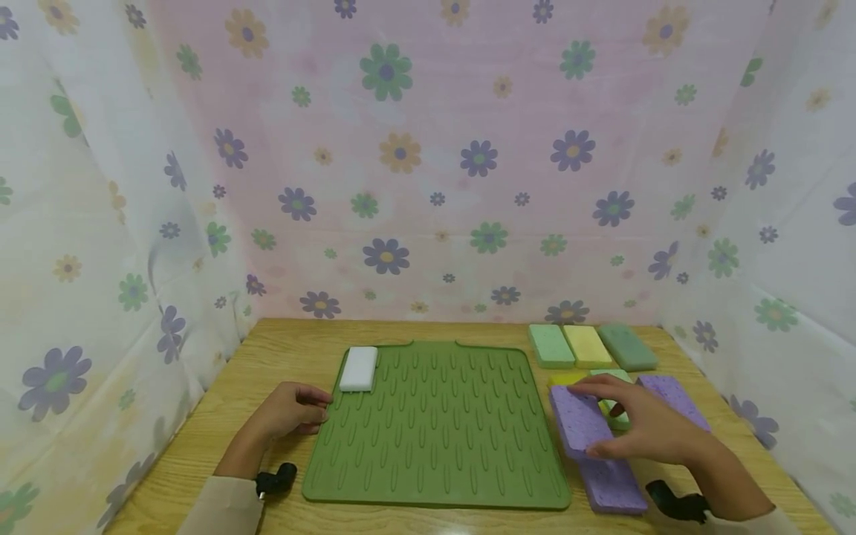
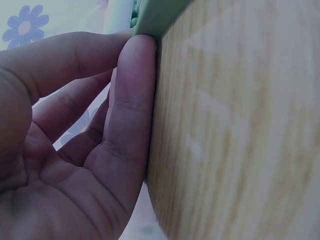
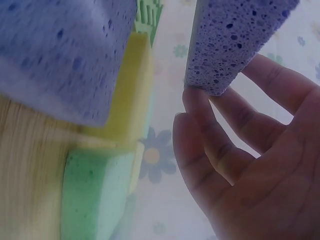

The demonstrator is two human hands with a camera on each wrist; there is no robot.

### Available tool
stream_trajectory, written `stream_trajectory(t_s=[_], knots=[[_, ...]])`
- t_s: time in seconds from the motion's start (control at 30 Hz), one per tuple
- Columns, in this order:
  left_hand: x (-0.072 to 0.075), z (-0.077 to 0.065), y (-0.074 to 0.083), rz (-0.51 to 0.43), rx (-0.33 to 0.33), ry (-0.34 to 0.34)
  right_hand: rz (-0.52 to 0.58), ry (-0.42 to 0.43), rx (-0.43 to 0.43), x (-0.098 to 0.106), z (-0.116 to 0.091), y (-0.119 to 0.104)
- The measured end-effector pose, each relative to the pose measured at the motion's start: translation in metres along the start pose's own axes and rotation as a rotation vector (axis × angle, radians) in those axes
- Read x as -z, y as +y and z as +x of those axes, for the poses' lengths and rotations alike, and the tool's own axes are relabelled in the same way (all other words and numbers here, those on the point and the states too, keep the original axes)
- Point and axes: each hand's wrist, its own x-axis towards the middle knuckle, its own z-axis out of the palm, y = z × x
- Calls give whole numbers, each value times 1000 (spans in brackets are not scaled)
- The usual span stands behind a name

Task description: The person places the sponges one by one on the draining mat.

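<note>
My right hand grips a purple sponge between thumb and fingers; the sponge is tilted above the other sponges. In the right wrist view, fingertips touch the pitted end of the held sponge. A second purple sponge lies below it, beside the green ridged mat. My left hand rests on the table with its fingertips touching the mat's left edge. On the mat's back left corner lies a white sponge.
A third purple sponge lies right of my right hand. A light green sponge and a bright yellow one are partly hidden by that hand. Green, pale yellow and dark green sponges line the back right. Flowered cloth encloses the table.
</note>
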Motion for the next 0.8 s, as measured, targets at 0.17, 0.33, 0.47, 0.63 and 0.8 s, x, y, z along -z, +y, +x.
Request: stream_trajectory(t_s=[0.17,0.33,0.47,0.63,0.8], knots=[[-1,0,0,-1,2,7,13,-15,17,-4,8,-3],[-2,0,1,2,3,8,-9,-24,30,-8,17,-5],[-2,0,1,6,2,9,-33,-30,29,-11,25,-9],[-2,0,2,6,1,7,-28,-36,27,-16,34,-13],[-1,-2,3,1,6,2,-30,-23,46,-22,44,-16]])
